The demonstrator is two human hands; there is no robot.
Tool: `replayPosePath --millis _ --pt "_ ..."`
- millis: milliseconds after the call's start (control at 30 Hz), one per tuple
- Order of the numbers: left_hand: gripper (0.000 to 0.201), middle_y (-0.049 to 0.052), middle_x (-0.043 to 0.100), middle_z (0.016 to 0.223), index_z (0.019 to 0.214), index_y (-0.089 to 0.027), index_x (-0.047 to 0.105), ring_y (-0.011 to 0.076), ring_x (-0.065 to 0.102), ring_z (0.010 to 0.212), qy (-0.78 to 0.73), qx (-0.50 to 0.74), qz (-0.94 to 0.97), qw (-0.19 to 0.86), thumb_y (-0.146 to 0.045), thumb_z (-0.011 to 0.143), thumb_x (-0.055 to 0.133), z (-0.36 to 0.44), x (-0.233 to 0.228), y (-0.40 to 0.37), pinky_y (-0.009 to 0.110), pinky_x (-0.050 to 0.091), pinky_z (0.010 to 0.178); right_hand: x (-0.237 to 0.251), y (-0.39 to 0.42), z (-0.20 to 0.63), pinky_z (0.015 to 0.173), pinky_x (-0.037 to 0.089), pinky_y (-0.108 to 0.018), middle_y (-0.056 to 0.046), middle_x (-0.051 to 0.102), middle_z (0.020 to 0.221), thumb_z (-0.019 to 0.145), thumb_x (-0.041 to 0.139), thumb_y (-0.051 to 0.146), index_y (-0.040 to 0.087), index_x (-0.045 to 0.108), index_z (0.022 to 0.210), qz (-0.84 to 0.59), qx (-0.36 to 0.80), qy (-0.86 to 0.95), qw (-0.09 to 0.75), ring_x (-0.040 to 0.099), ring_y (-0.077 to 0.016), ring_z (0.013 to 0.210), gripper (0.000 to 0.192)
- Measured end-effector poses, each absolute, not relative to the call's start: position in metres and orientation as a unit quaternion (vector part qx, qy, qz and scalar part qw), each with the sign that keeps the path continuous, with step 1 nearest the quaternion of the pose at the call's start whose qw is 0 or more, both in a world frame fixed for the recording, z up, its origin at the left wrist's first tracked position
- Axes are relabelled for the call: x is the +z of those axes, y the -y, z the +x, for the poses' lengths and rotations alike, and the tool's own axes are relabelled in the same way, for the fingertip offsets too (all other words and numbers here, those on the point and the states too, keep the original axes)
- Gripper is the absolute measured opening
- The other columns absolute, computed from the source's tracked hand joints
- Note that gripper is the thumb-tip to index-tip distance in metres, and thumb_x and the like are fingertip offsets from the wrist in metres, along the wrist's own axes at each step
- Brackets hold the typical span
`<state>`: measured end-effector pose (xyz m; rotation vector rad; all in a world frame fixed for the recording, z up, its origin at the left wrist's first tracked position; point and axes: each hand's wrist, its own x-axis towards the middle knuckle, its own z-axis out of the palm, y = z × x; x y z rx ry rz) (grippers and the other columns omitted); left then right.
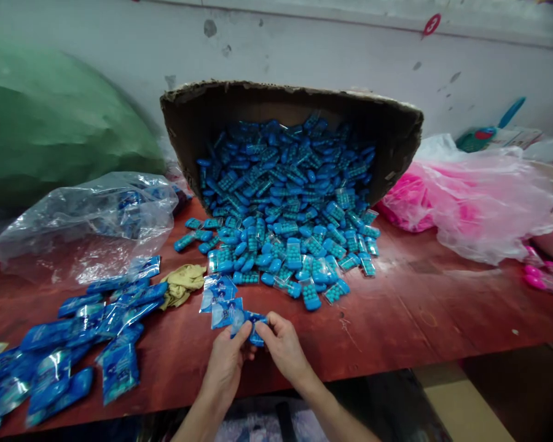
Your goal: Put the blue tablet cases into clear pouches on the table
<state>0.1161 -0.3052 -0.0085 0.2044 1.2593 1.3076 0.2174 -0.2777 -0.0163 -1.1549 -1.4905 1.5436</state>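
Near the front edge of the table, both my hands pinch a small blue printed packet (pixel 257 334) between thumbs and fingers. My left hand (pixel 228 362) grips its left side and my right hand (pixel 286 347) its right side; the fingertips behind it are partly hidden. Just beyond lie a few flat blue printed packets (pixel 225 312), overlapping. Past them, a big heap of small blue-capped clear containers with turquoise beads (pixel 294 253) spills out of a cardboard box (pixel 405 132) lying on its side. Filled blue packets (pixel 120 368) are piled to the left.
The red table (pixel 387 325) runs along a white wall. A crumpled yellowish cloth (pixel 183 284) lies left of the flat packets, with a clear plastic bag (pixel 87 227) and a large green sack (pixel 59 116) behind. Pink items in a translucent bag (pixel 470 196) sit right of the box.
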Motion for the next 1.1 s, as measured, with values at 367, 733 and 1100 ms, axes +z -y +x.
replayPosePath --millis 367,733,1100 --pt "0.027 -0.003 0.051 0.044 0.062 -0.016 0.049 0.0075 0.046 0.038 -0.531 0.530 0.049 0.660 -0.033 0.060 0.070 0.106 -0.012 0.310 0.018 0.032 0.034 -0.004 0.232 0.271 0.056 0.042 -0.028 -0.013 0.052 0.099 0.080 0.051 0.030 0.018 0.047 0.116 -0.673 0.072 0.720 0.153 0.057 -0.0248 0.082 0.038" --pt "0.032 -0.005 0.044 0.037 0.055 -0.017 0.046 0.0083 0.044 0.036 -0.528 0.532 0.003 0.662 -0.040 0.062 0.067 0.105 -0.010 0.315 0.017 0.031 0.032 -0.010 0.222 0.271 0.060 0.045 -0.027 -0.006 0.059 0.091 0.077 0.044 0.020 0.019 0.043 0.122 -0.580 0.294 0.724 0.230 0.058 -0.0158 0.064 0.045" --pt "0.029 -0.005 0.048 0.040 0.059 -0.016 0.050 0.0087 0.049 0.037 -0.572 0.539 0.015 0.618 -0.037 0.060 0.070 0.099 -0.018 0.314 0.018 0.037 0.033 -0.009 0.245 0.255 0.065 0.044 -0.026 -0.004 0.063 0.083 0.077 0.042 0.020 0.018 0.045 0.121 -0.549 0.291 0.747 0.237 0.059 -0.0171 0.069 0.044"
